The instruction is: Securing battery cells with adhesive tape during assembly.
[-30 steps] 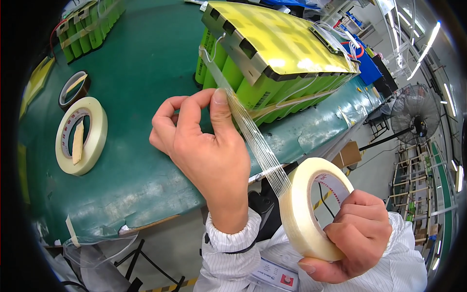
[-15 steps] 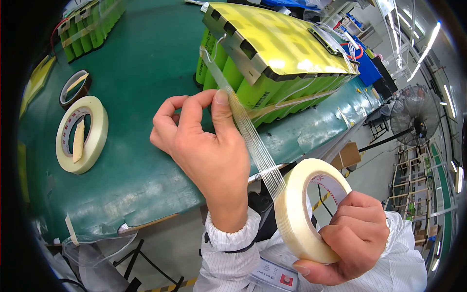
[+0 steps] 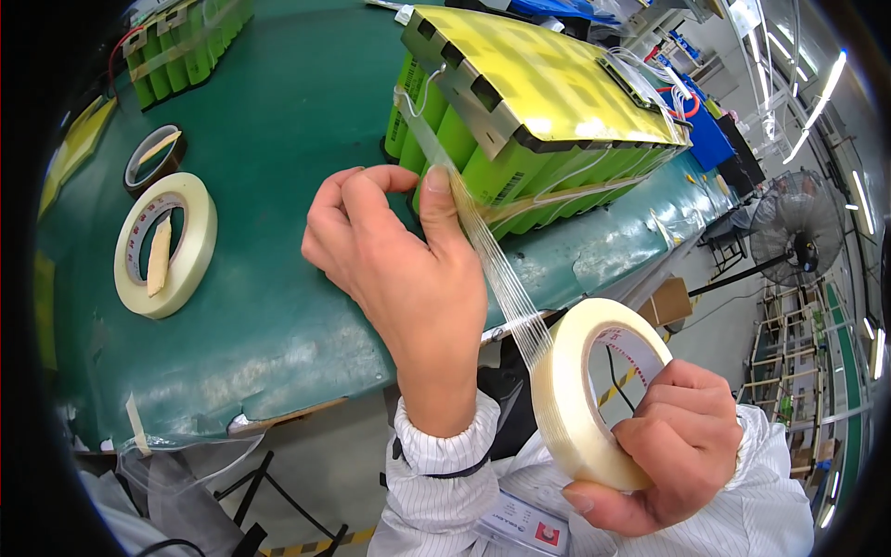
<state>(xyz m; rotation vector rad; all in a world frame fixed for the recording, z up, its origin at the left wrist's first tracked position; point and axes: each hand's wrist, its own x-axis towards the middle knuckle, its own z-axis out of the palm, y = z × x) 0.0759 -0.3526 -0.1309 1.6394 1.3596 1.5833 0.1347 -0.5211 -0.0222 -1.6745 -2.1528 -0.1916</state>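
Observation:
My right hand (image 3: 673,446) grips a roll of cream filament tape (image 3: 557,408), its fingers through the core and the thumb along the lower rim. From the roll a taut striped strip of tape (image 3: 504,274) runs up to the near left end of a battery pack (image 3: 548,190) with green cylindrical cells and a yellow top sheet. My left hand (image 3: 399,251) is closed at that strip, thumb against its edge and forefinger curled towards the thumb; the exact pinch is partly hidden. A thin white wire (image 3: 429,91) loops at the pack's corner.
On the green-topped table (image 3: 278,362) lie a second cream tape roll (image 3: 197,260) and a dark tape roll (image 3: 171,165), with a flat tan piece in each. Another green battery pack (image 3: 190,56) stands far left. A black fan (image 3: 794,232) stands beyond the table at right.
The view has shifted slightly, so the table things sit a little further right and higher. Both hands keep nearly the same hold, and the tape stays stretched.

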